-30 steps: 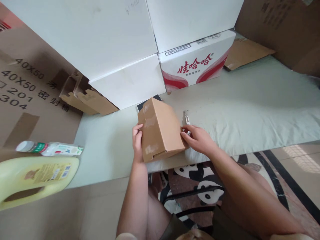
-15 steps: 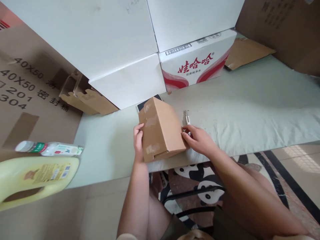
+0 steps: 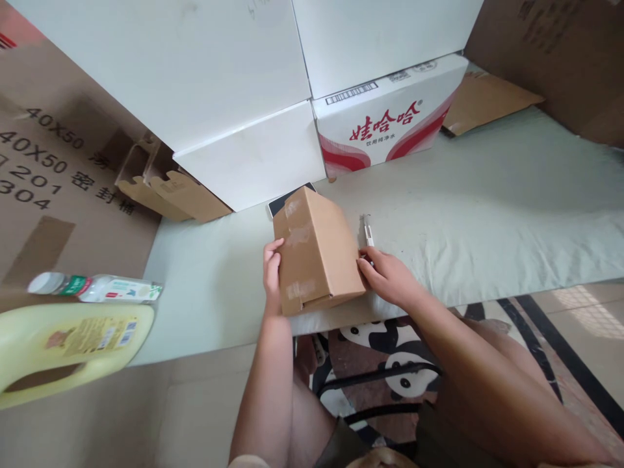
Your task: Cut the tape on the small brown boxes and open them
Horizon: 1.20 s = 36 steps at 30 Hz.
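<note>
A brown cardboard box (image 3: 319, 250) stands tilted on the cloth-covered table, with clear tape along its left face. My left hand (image 3: 272, 266) is closed against the box's left side, fingers curled at its edge. At the lower right edge, the fingertips of my right hand (image 3: 385, 273) grip the cardboard. Just beyond that hand lies a slim white and metal tool (image 3: 368, 231), its near end hidden by the fingers; it looks like a utility knife. A dark flat object with a pale rim (image 3: 280, 204) shows partly behind the box.
White boxes (image 3: 253, 156) and a red-and-white water carton (image 3: 385, 123) line the back of the table. On the left are a plastic bottle (image 3: 97, 288), a yellow jug (image 3: 88, 338) and folded cardboard (image 3: 180, 192). Another flat cardboard piece (image 3: 487, 104) lies back right.
The whole view has shifted slightly. Both hands keep their hold on the box, which stays in nearly the same tilt and place.
</note>
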Motion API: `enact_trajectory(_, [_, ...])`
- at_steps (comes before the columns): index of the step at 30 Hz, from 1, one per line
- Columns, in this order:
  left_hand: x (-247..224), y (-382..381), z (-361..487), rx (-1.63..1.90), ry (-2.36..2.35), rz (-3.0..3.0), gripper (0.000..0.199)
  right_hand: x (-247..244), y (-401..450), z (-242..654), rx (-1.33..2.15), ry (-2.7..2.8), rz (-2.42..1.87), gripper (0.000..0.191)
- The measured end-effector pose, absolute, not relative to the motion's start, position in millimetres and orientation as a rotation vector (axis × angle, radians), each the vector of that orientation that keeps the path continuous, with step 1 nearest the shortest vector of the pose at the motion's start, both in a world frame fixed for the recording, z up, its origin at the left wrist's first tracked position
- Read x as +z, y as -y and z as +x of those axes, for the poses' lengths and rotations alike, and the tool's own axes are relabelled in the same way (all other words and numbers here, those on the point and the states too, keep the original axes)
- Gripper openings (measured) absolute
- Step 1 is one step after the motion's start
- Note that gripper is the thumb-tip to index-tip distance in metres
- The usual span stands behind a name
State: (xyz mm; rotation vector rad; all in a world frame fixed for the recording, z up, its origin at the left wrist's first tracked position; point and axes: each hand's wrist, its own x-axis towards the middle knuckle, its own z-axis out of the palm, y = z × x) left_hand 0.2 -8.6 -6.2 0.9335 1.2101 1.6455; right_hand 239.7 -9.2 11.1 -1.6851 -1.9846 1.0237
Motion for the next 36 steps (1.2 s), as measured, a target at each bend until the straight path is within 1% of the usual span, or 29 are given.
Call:
enact_trajectory(10, [-4.7, 8.6, 0.0, 1.637, -1.223, 0.932, 0.023, 9.6, 9.8, 239.7, 1.028, 1.988, -1.687, 0.033])
enact_trajectory(15, [-6.4, 7.6, -1.9, 1.636, -1.223, 0.929, 0.026, 8.8, 9.5, 240.5, 1.029, 1.996, -1.681, 0.035])
enact_trajectory(28, [-4.6, 6.9, 0.4, 1.642, -1.217, 0.92, 0.024, 9.2, 10.1, 239.9, 1.027, 1.982, -1.672, 0.034])
enact_trajectory(36, [-7.0, 6.4, -0.5, 1.634, -1.223, 0.941, 0.026, 8.0, 10.7, 239.4, 1.019, 1.987, -1.688, 0.034])
